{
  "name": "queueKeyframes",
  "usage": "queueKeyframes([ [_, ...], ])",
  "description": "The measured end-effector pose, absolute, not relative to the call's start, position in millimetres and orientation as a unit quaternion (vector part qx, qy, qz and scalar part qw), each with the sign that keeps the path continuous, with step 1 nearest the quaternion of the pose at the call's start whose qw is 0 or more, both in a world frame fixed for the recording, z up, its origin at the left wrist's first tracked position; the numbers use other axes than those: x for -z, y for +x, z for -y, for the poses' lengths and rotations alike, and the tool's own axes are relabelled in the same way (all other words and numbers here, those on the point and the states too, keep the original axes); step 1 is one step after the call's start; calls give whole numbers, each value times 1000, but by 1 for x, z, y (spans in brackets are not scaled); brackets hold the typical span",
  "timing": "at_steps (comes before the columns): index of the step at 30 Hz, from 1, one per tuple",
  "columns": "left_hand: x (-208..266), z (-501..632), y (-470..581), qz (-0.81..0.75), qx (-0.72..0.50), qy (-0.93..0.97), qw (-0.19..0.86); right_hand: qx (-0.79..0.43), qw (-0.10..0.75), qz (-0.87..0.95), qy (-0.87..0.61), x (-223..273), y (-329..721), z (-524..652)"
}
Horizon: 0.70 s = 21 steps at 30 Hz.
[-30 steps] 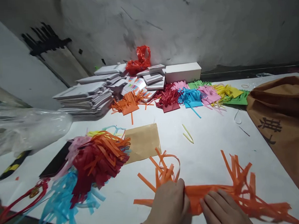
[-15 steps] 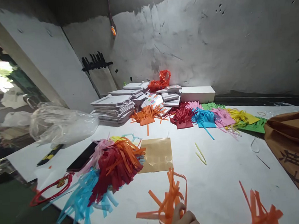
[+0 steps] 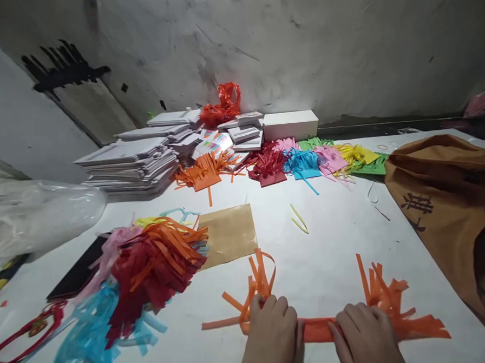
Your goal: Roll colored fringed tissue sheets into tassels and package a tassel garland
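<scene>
An orange tissue-paper tassel (image 3: 317, 330) lies crosswise on the table near its front, flat in the middle and fringed at both ends. My left hand (image 3: 272, 331) is closed around it near the left fringe. On the right, my right hand (image 3: 362, 332) grips it beside the other fringe, thumb along the band. The short flat stretch of paper shows between the two hands. Just beyond my left hand, a brown paper sheet (image 3: 229, 236) lies flat. To its left is a heap of fringed tassels (image 3: 157, 262) in red, orange, blue, pink and yellow.
Stacked white packets (image 3: 131, 165), a red plastic bag (image 3: 222, 104) and a white box (image 3: 290, 126) stand along the wall. Folded fringed paper bundles (image 3: 302, 162) form a row before them. A brown cloth (image 3: 442, 187) covers the right side; clear plastic (image 3: 40, 208) lies left.
My view has swung right and down. Both hands now show on the orange tassel; before, only the left hand was plainly visible, at the bottom edge.
</scene>
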<state>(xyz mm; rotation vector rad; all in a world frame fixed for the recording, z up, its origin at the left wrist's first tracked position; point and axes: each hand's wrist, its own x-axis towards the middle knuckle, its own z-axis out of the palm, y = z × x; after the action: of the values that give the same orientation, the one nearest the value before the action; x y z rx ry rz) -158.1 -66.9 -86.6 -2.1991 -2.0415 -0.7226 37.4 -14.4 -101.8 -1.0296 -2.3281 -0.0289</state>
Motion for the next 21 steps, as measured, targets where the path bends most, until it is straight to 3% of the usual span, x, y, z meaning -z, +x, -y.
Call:
queueKeyframes([
  [5, 78, 67, -157, 666, 208, -717, 12, 19, 320, 856, -406, 95, 37, 16],
  [9, 72, 68, -159, 673, 176, -718, -13, 22, 368, 875, -313, 95, 35, 21],
  [17, 67, 74, -167, 555, 263, -789, 12, -76, 356, 889, -277, 91, 20, 22],
  [21, 72, 78, -170, 550, 268, -791, -24, -64, 365, 886, -277, 92, 20, 26],
])
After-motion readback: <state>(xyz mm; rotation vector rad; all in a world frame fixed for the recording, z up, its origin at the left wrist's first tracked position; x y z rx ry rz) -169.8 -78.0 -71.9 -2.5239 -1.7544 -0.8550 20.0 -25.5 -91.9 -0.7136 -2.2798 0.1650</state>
